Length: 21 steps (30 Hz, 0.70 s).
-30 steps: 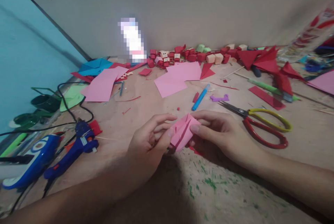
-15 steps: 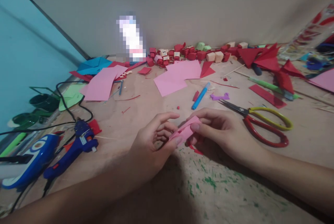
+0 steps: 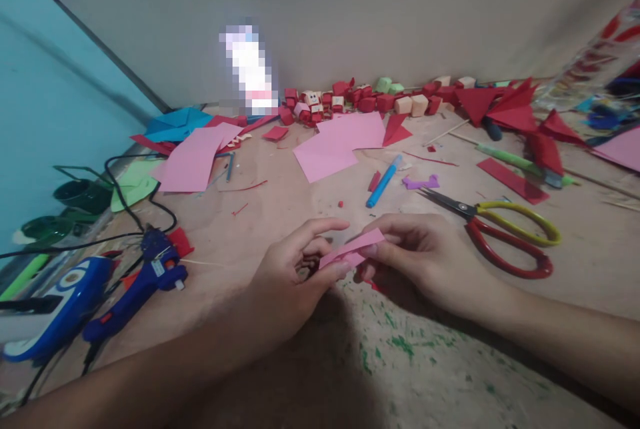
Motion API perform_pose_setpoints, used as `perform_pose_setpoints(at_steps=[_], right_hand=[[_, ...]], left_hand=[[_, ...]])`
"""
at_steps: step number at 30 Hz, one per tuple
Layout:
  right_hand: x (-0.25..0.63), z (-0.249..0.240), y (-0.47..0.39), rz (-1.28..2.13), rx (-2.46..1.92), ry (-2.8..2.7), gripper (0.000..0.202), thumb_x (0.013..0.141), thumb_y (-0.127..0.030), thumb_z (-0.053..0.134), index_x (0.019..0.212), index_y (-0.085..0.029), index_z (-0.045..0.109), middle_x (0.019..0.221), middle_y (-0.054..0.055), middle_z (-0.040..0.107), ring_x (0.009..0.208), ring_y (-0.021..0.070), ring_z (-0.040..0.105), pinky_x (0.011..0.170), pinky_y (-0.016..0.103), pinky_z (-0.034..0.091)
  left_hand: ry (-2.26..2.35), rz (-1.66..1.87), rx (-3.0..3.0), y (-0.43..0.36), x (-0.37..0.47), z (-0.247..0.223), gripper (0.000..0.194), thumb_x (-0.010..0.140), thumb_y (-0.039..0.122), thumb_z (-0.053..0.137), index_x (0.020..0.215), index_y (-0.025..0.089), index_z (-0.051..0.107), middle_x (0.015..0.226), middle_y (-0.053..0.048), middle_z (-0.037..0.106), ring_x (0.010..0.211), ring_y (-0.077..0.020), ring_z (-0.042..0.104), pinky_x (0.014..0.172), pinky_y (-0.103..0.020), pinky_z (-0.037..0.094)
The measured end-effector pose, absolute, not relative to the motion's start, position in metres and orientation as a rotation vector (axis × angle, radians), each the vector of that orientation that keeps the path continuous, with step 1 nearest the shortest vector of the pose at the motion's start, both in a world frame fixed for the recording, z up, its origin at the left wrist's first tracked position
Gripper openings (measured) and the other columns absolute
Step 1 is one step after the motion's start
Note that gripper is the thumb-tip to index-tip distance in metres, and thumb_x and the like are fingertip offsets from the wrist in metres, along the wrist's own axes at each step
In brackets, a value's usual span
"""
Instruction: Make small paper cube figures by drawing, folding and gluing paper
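Note:
Between my hands, just above the table, is a small folded strip of pink paper [image 3: 356, 246]. My left hand [image 3: 295, 276] pinches its left end, the thumb along the lower edge and the index finger stretched out above. The right end is gripped by my right hand [image 3: 415, 252], thumb on top and fingers curled behind. A bit of red paper [image 3: 373, 284] shows below my right fingers; whether it is held or lies on the table I cannot tell. Scissors [image 3: 465, 210] with one yellow and one red handle lie right of my right hand. Beyond my hands is a blue marker [image 3: 384, 181].
Pink paper sheets [image 3: 345, 142] lie farther back, before a row of small red and cream paper blocks [image 3: 367, 104]. A lit, pixelated screen [image 3: 251, 72] leans on the wall. On the left are a blue glue gun [image 3: 160, 266] and its cord. Red paper pieces [image 3: 513, 180] lie at right.
The pink strip has tilted, so its upper fold now stands more edge-on and lifted. My fingers have shifted slightly around it; both hands still hold it.

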State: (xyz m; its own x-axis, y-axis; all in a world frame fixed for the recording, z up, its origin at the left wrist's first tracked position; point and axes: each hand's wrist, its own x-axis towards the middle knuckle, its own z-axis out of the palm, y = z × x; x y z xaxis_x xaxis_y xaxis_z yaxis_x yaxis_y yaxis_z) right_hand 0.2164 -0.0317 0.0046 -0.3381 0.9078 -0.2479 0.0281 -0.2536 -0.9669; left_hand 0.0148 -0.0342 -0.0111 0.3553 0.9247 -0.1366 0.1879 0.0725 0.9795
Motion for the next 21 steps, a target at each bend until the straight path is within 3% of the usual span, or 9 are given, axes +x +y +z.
perform_pose_setpoints(at_steps=[5, 16, 21], right_hand=[[0.2157, 0.0044, -0.0325, 1.691, -1.193, -1.274, 0.031, 0.086, -0.044, 0.075, 0.084, -0.013, 0.074, 0.069, 0.004, 0.074, 0.059, 0.0097, 0.064, 0.053, 0.017, 0.047], [0.2181, 0.0085, -0.0305, 1.694, -1.198, -1.289, 0.03, 0.083, -0.042, 0.078, 0.08, -0.012, 0.074, 0.069, 0.004, 0.07, 0.057, 0.01, 0.058, 0.051, 0.019, 0.045], [0.2197, 0.007, -0.034, 1.676, -1.294, -1.447, 0.03, 0.088, -0.04, 0.071, 0.071, -0.015, 0.071, 0.054, -0.002, 0.057, 0.045, 0.0078, 0.045, 0.042, 0.02, 0.032]], left_hand=[[1.075, 0.722, 1.364, -0.032, 0.0143, -0.0093, 0.037, 0.089, 0.027, 0.071, 0.124, 0.025, 0.06, 0.069, 0.007, 0.057, 0.066, -0.0104, 0.057, 0.064, -0.022, 0.041], [1.043, 0.734, 1.258, -0.0337, 0.017, -0.0056, 0.029, 0.085, 0.023, 0.074, 0.111, 0.021, 0.06, 0.076, 0.003, 0.07, 0.071, -0.0129, 0.068, 0.068, -0.023, 0.053], [1.037, 0.766, 1.368, -0.0382, 0.015, -0.003, 0.018, 0.086, 0.027, 0.075, 0.099, 0.02, 0.064, 0.082, 0.001, 0.07, 0.075, -0.0118, 0.066, 0.068, -0.02, 0.052]])
